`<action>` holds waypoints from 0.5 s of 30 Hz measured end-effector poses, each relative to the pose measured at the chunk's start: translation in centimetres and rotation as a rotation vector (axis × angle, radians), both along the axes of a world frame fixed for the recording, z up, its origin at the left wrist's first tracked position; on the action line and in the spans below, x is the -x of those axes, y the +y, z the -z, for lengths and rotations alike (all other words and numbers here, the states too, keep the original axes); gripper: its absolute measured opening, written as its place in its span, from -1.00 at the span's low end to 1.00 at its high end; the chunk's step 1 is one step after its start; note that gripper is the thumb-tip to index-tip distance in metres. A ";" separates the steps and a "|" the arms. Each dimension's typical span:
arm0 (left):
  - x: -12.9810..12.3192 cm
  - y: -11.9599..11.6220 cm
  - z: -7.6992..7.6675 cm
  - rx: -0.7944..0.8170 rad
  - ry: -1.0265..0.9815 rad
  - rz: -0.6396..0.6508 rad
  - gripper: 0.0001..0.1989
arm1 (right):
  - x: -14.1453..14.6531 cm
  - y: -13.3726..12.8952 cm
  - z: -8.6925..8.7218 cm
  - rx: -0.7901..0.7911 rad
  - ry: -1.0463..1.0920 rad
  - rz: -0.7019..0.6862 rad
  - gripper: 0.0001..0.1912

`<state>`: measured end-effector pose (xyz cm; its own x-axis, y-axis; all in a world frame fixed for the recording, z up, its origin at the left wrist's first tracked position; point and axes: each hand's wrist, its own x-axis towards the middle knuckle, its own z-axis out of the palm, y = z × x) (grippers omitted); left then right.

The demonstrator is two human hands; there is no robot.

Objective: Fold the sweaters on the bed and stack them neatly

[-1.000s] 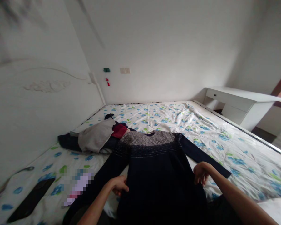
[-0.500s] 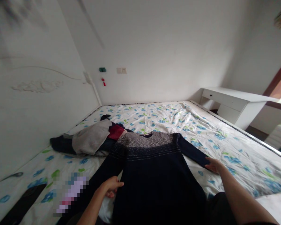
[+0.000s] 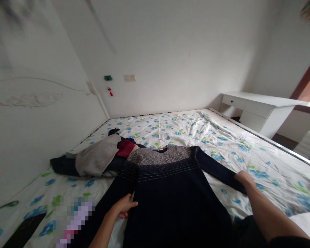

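Observation:
A dark navy long-sleeved top (image 3: pixel 170 199) with a speckled grey yoke lies spread on the bed, its neckline pointing away from me. My left hand (image 3: pixel 124 206) is at its left side edge, between body and left-side sleeve, with thumb and fingers closed on the fabric edge. My right hand (image 3: pixel 244 178) rests on the right-side sleeve near its cuff; its fingers are mostly hidden behind the hand, so their grip cannot be made out.
A heap of grey, red and dark clothes (image 3: pixel 96 156) lies at the left on the flowered sheet (image 3: pixel 181 129). A dark flat object (image 3: pixel 26 230) is at the lower left. Beyond the bed's right edge stands a white desk (image 3: pixel 258 106).
My right hand has moved a little right and nearer along the sleeve, which now lies straighter and reaches further out. My left hand has barely moved. The view has shifted slightly.

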<state>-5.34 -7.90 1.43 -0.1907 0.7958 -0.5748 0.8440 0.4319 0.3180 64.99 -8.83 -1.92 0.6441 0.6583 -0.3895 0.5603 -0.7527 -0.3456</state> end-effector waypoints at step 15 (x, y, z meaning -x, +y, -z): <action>0.2 1.2 0.1 0.068 -0.028 0.034 -0.31 | -4.3 5.6 -1.4 -0.254 -0.109 0.095 -0.19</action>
<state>-5.58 -6.70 1.33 -0.1477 0.7604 -0.6324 0.8496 0.4249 0.3125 69.33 -3.27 -0.53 0.7363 0.6609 -0.1451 0.5356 -0.7004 -0.4718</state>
